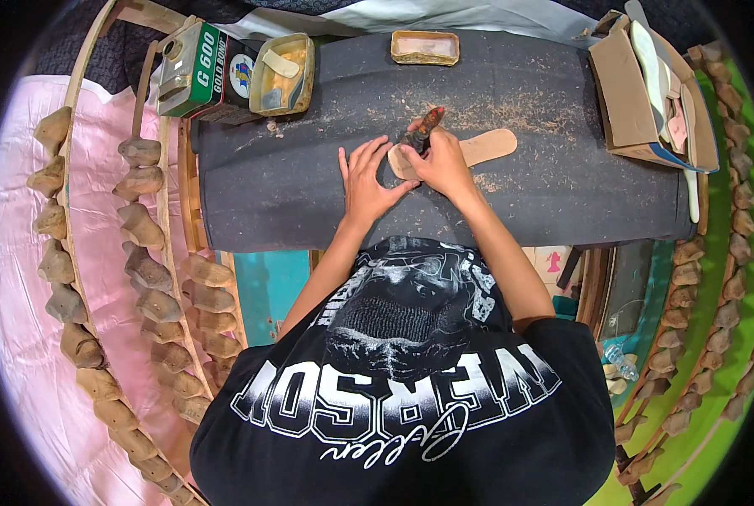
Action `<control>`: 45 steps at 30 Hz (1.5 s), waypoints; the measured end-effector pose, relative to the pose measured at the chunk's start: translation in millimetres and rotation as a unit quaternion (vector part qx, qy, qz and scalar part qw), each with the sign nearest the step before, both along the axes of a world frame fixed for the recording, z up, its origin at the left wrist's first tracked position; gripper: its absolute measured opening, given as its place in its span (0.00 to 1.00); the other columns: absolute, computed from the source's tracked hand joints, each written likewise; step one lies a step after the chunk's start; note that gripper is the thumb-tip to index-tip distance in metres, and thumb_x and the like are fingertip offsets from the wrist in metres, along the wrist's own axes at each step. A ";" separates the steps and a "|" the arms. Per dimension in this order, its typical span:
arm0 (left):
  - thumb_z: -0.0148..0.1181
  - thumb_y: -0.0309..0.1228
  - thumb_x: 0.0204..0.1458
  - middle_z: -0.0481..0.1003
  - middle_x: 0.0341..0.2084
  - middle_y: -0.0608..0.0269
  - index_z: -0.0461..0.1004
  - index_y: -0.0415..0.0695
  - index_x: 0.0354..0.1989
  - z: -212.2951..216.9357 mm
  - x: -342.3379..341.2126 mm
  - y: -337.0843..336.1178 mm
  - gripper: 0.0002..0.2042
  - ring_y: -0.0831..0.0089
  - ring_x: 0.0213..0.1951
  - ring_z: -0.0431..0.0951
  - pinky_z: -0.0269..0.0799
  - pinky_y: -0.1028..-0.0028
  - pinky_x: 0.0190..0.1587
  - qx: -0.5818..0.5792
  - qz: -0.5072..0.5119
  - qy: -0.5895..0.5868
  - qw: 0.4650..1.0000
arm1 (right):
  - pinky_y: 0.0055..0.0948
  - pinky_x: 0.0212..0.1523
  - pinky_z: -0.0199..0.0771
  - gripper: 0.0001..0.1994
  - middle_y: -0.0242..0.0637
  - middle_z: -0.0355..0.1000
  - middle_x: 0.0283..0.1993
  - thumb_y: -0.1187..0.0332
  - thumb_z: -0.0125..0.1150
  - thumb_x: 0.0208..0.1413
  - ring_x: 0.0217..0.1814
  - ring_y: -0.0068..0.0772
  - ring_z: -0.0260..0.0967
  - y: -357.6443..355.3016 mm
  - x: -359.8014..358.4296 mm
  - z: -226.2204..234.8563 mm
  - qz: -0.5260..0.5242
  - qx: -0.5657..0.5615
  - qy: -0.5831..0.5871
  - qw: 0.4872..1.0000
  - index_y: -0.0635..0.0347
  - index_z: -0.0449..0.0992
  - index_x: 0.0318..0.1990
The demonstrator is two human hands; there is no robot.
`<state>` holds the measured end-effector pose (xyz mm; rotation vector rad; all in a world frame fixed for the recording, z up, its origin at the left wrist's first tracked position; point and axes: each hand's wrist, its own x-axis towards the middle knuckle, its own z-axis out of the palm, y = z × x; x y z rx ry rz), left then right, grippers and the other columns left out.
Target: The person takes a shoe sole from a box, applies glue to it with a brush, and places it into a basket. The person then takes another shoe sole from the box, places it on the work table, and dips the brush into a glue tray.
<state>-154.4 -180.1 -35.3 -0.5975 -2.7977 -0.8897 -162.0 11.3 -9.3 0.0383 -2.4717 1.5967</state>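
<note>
Wooden lasts (145,228) hang in rows at far left, too overlapped to count. On the dark surface (267,190) stand one can (198,74) and, just beside it, one tub (308,80) with one pale flat piece (281,63) in it. The left hand (367,179) is spread wide, its thumb and fingers around the left end of the one tan sole (489,147). The sole lies flat on the surface, between the hands at its left end and partly under the right hand (442,164), which grips one dark, red-ended tool (428,124). The sole's long axis runs left to right, its rounded right end slightly farther from the person. One small tray (426,59) stands beyond the hands, and one box (617,101) at right.
</note>
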 end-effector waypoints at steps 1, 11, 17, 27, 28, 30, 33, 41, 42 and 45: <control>0.83 0.57 0.37 0.75 0.66 0.65 0.78 0.48 0.63 0.0 -0.1 0.3 0.44 0.61 0.70 0.70 0.38 0.37 0.79 0.000 -0.001 -0.002 1.000 | 0.36 0.34 0.79 0.18 0.47 0.81 0.36 0.67 0.74 0.58 0.31 0.36 0.80 -0.6 -2.4 -2.4 0.005 0.021 0.038 0.999 0.67 0.79 0.51; 0.85 0.52 0.34 0.73 0.68 0.60 0.73 0.44 0.68 -4.0 -0.9 0.4 0.49 0.61 0.71 0.70 0.45 0.45 0.80 0.052 0.021 -0.010 0.998 | 0.41 0.36 0.78 0.19 0.55 0.81 0.37 0.67 0.73 0.57 0.34 0.47 0.81 -7.7 -12.4 -3.2 0.067 0.067 -0.035 0.995 0.68 0.79 0.52; 0.86 0.49 0.33 0.73 0.68 0.59 0.71 0.44 0.70 -6.8 -3.0 -2.0 0.51 0.60 0.71 0.70 0.46 0.46 0.80 0.024 0.009 -0.009 1.000 | 0.46 0.36 0.79 0.17 0.58 0.79 0.32 0.69 0.72 0.55 0.33 0.56 0.82 -3.7 -6.1 6.9 0.095 0.066 -0.073 0.991 0.70 0.76 0.47; 0.87 0.52 0.31 0.68 0.72 0.56 0.68 0.41 0.72 -7.8 -2.3 -0.6 0.56 0.55 0.73 0.68 0.50 0.44 0.78 0.046 0.032 -0.011 0.998 | 0.59 0.50 0.79 0.28 0.71 0.78 0.39 0.69 0.69 0.55 0.47 0.76 0.78 -9.6 -16.4 22.0 0.109 0.094 -0.041 0.989 0.75 0.69 0.61; 0.87 0.52 0.31 0.68 0.72 0.58 0.69 0.41 0.71 -7.4 -2.5 -0.8 0.55 0.55 0.72 0.68 0.50 0.44 0.79 0.041 0.024 -0.014 0.999 | 0.58 0.51 0.79 0.29 0.71 0.78 0.39 0.69 0.70 0.55 0.47 0.76 0.78 -5.9 -13.0 24.8 0.128 0.108 -0.058 0.984 0.75 0.68 0.62; 0.87 0.51 0.31 0.68 0.71 0.59 0.71 0.42 0.69 -6.3 -1.9 -3.0 0.52 0.57 0.72 0.68 0.50 0.45 0.79 0.029 0.025 -0.012 0.999 | 0.58 0.50 0.79 0.27 0.69 0.78 0.38 0.70 0.70 0.55 0.45 0.76 0.78 -2.5 -13.9 31.4 0.155 0.126 -0.094 0.975 0.76 0.70 0.60; 0.87 0.50 0.31 0.68 0.71 0.60 0.75 0.42 0.65 -4.4 -2.6 -0.4 0.48 0.57 0.71 0.69 0.50 0.45 0.79 0.022 0.014 -0.009 1.000 | 0.58 0.50 0.79 0.24 0.69 0.78 0.38 0.70 0.70 0.55 0.46 0.76 0.78 0.7 -27.0 6.3 0.142 0.126 -0.038 0.981 0.76 0.71 0.56; 0.87 0.52 0.30 0.67 0.71 0.59 0.78 0.41 0.61 -7.7 -3.0 0.7 0.47 0.57 0.67 0.72 0.52 0.44 0.78 0.054 0.035 0.003 0.998 | 0.57 0.43 0.78 0.19 0.67 0.77 0.34 0.70 0.72 0.54 0.41 0.73 0.78 -12.0 -16.1 13.2 0.105 0.108 0.008 0.988 0.75 0.74 0.47; 0.87 0.52 0.30 0.67 0.71 0.59 0.78 0.41 0.61 -8.2 -2.6 -1.4 0.47 0.57 0.67 0.72 0.52 0.44 0.78 0.054 0.039 0.003 0.998 | 0.57 0.43 0.78 0.20 0.68 0.77 0.35 0.70 0.72 0.54 0.41 0.73 0.78 -11.1 -16.7 17.9 0.138 0.119 -0.004 0.983 0.75 0.73 0.49; 0.87 0.52 0.31 0.68 0.70 0.59 0.78 0.41 0.61 -1.5 -2.6 2.8 0.46 0.56 0.68 0.72 0.52 0.44 0.77 0.043 0.028 -0.005 0.999 | 0.58 0.42 0.78 0.21 0.68 0.77 0.35 0.71 0.72 0.54 0.40 0.74 0.78 -9.9 -32.0 20.8 0.137 0.117 -0.015 0.983 0.76 0.73 0.50</control>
